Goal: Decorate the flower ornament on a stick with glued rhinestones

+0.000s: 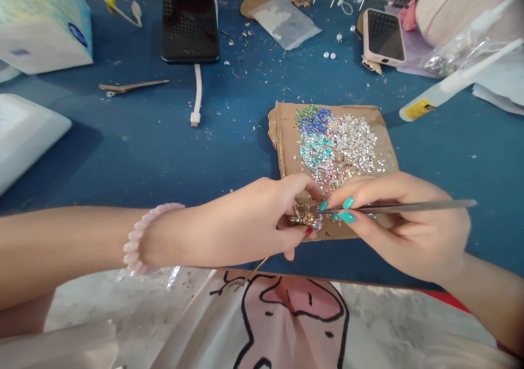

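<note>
My left hand (241, 221), with a pale pink bead bracelet at the wrist, has its fingers closed around a small gold ornament (307, 216) set with shiny stones. In my right hand (401, 221) are metal tweezers (426, 206), pinched between thumb and fingers, their tips at the ornament. Beneath and beyond both hands lies a piece of cardboard (289, 159) bearing heaps of tiny green, blue, turquoise, pink and clear rhinestones (352, 140). A thin stick (257, 268) shows below my left hand.
Across the blue table (155, 161) are a black phone (190, 22), a short white cable (197, 96), a hair clip (133, 87), a plastic bag (286, 22), a small pale device (383, 36) and a white tube (454, 85). A tissue box (45, 30) stands far left.
</note>
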`<action>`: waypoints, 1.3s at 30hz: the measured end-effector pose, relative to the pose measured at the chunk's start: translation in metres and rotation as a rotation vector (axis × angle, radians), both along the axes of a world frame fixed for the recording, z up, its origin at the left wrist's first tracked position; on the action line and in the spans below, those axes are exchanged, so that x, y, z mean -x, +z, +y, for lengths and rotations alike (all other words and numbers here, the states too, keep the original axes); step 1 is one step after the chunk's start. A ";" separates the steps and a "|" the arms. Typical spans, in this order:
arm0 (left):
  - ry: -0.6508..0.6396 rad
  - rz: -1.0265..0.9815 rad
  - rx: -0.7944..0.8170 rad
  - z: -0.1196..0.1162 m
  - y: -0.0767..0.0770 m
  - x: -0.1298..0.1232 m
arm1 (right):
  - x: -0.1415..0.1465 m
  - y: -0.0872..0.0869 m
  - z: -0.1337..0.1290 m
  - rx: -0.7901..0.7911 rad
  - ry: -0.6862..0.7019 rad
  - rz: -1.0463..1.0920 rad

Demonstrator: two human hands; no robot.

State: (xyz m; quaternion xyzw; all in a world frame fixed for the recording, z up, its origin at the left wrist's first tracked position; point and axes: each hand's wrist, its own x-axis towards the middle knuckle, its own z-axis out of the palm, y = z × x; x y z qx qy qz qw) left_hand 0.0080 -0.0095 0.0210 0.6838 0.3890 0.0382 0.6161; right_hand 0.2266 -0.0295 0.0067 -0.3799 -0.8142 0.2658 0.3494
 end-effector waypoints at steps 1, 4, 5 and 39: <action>0.003 -0.003 0.000 0.000 0.000 0.000 | 0.000 0.000 0.000 0.001 -0.001 0.004; 0.012 -0.013 0.006 -0.001 -0.002 0.000 | 0.000 0.001 -0.001 0.001 0.003 0.012; 0.014 -0.016 0.007 -0.001 -0.002 0.001 | 0.000 0.002 -0.001 0.001 0.003 0.009; -0.011 -0.009 0.012 -0.003 0.002 0.000 | 0.005 0.005 0.002 0.190 -0.030 0.126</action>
